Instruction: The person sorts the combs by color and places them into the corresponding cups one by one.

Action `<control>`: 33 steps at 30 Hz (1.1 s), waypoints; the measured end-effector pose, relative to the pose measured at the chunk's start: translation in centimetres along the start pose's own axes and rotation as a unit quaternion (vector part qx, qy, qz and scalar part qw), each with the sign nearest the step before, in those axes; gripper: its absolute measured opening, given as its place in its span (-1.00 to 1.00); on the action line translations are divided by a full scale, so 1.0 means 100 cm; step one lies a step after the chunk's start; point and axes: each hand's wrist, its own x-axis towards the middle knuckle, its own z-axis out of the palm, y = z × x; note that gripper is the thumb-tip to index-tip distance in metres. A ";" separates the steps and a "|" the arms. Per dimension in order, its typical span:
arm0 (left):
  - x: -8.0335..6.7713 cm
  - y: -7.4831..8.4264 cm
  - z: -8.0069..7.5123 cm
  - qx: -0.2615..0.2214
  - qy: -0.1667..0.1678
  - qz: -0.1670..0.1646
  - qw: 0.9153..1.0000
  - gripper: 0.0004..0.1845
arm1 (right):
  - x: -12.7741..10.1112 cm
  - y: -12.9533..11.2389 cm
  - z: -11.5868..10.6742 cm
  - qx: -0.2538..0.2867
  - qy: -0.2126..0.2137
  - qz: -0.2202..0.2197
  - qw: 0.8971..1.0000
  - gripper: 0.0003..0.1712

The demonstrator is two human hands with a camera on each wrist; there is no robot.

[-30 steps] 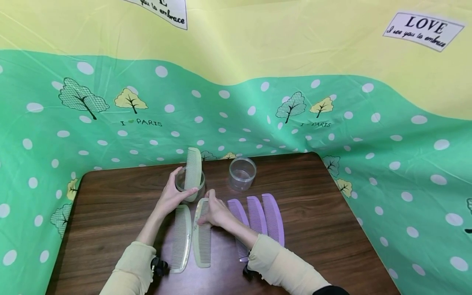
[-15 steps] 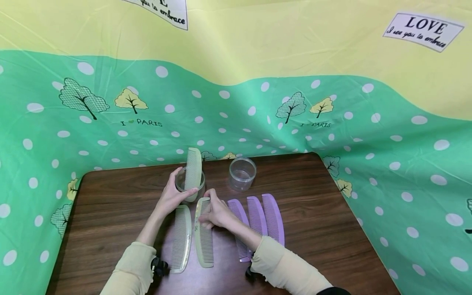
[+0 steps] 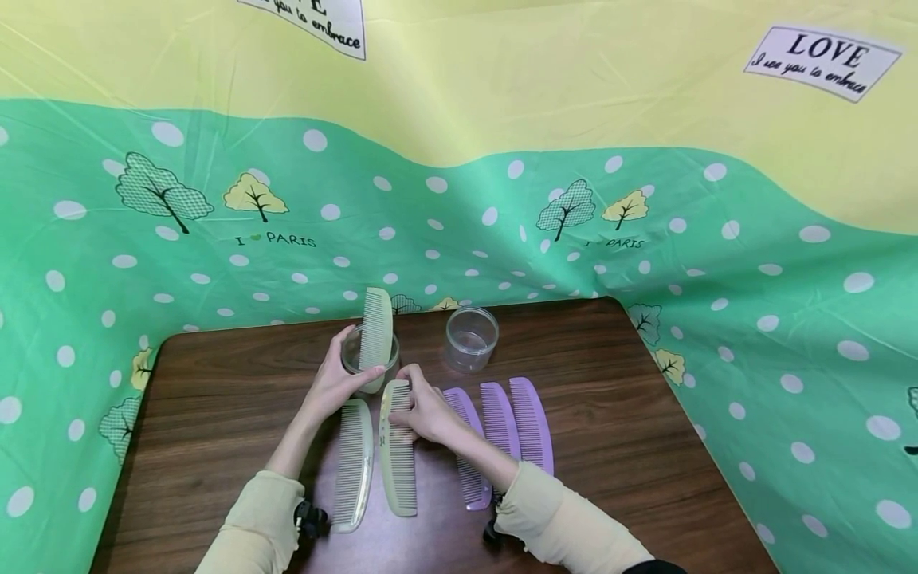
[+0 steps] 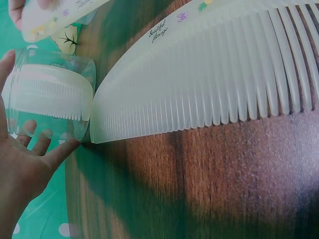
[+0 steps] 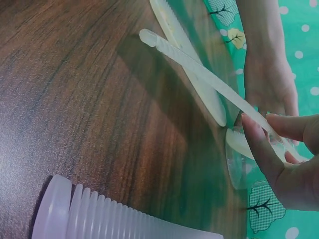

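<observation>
1. Head view: we have the left hand (image 3: 343, 373) wrapped round the left jar (image 3: 394, 363), in which the standing comb (image 3: 376, 335) leans, its upper part well above the rim. Our right hand (image 3: 425, 410) pinches the held comb (image 3: 397, 470) near its far end, coming in from the right. That comb's long axis runs away from us, and the left jar lies just beyond its far end, slightly to the left. The loose comb (image 3: 354, 466) lies on the worktop (image 3: 237, 399) to its left, roughly parallel. Off to the right are 3 purple combs (image 3: 500, 414), with the right jar (image 3: 466, 355) beyond them.

2. Left wrist view: we see the fingers spread against the clear wall of the left jar, with the standing comb inside. The loose comb fills the foreground, its tip close to the jar; we cannot tell whether they touch.

3. Right wrist view: our grip is clamped on the held comb, thumb and fingers together across its thickness. Its near end looks raised over its shadow. The right hand is the nearer 1 to this comb; the left is at the jar.
</observation>
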 end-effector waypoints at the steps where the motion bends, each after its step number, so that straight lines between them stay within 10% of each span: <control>1: 0.000 0.000 0.000 0.000 0.000 0.001 1.000 0.15 | 0.000 -0.001 -0.001 0.002 0.000 -0.001 1.000 -0.35; 33: 0.002 -0.001 -0.002 0.016 -0.001 0.004 1.000 0.15 | -0.002 -0.035 -0.037 0.037 0.017 -0.072 0.997 -0.34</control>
